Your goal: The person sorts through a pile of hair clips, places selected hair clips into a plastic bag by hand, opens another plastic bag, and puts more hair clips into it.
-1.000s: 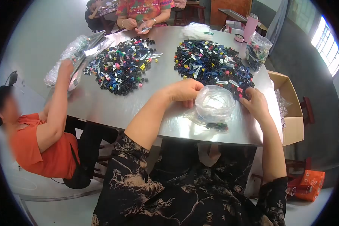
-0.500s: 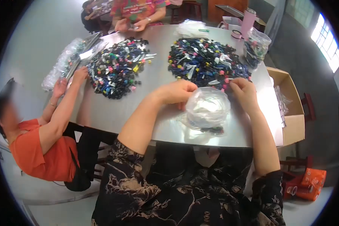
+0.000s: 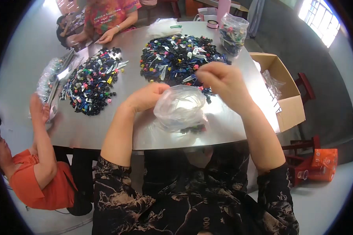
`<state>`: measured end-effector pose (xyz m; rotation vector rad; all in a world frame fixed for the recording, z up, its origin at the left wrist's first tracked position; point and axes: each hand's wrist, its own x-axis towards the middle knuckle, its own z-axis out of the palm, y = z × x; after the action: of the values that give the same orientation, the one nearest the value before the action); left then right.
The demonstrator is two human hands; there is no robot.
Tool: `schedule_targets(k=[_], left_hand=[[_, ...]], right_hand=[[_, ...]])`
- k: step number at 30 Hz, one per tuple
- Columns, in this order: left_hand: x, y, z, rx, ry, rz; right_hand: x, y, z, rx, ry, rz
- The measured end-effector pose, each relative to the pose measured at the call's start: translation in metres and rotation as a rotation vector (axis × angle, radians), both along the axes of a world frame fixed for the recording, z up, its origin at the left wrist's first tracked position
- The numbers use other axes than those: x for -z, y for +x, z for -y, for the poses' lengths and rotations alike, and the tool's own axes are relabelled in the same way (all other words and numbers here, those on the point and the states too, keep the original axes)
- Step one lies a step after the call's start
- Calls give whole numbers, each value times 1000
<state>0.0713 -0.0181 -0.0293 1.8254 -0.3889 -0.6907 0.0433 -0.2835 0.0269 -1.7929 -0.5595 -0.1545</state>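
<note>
A clear plastic bag stands with its mouth up near the table's front edge, some dark hair clips showing at its bottom. My left hand is closed on the left side of the bag's rim. My right hand is raised just right of the bag, its fingers curled together; whatever they hold, if anything, is hidden. Beyond both hands spreads a large pile of small hair clips, mostly black and navy with silver, pink and yellow ones among them.
A second clip pile lies left, beside a co-worker in orange and long bubbly plastic packaging. Another person works across the table. A filled bag, tape roll and flat bags stand behind; a carton is right.
My right hand has lifted from the pile's near edge and drawn closer to the bag. The left still grips the rim. The view has turned to the right.
</note>
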Motion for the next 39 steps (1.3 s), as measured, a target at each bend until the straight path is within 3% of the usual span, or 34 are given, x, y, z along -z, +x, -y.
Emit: schedule_targets(k=[4, 6, 11, 15, 19, 21, 24, 27, 28, 31, 34, 39], left_hand=[[0, 0, -1, -5, -69, -21], [0, -1, -1, 1, -62, -4], [-1, -2, 0, -18, -4, 2], [-1, -2, -1, -29, 5, -3], [1, 0, -3, -36, 14, -24], [3, -1, -2, -30, 28, -17], [0, -1, 1, -10, -41, -17], [-1, -2, -1, -21, -55, 6], [-2, -2, -1, -20, -37, -11], [4, 1, -3, -24, 12, -5], [7, 2, -3, -15, 53, 14], [4, 0, -3, -39, 32, -5]], right_hand=[[-1, 13, 17, 79, -128, 41], [16, 25, 38, 221, -231, 32], [78, 31, 61, 243, -463, 185], [84, 23, 58, 285, -589, 211], [56, 13, 44, 302, -442, 34], [25, -1, 27, 133, -122, -25], [-14, -14, 2, -65, -10, -43], [2, 6, 14, 79, -168, -8], [15, 12, 20, 91, -355, 124], [54, 3, 25, 137, -578, 58], [76, -4, 24, 227, -604, 207], [76, -4, 26, 246, -450, 129]])
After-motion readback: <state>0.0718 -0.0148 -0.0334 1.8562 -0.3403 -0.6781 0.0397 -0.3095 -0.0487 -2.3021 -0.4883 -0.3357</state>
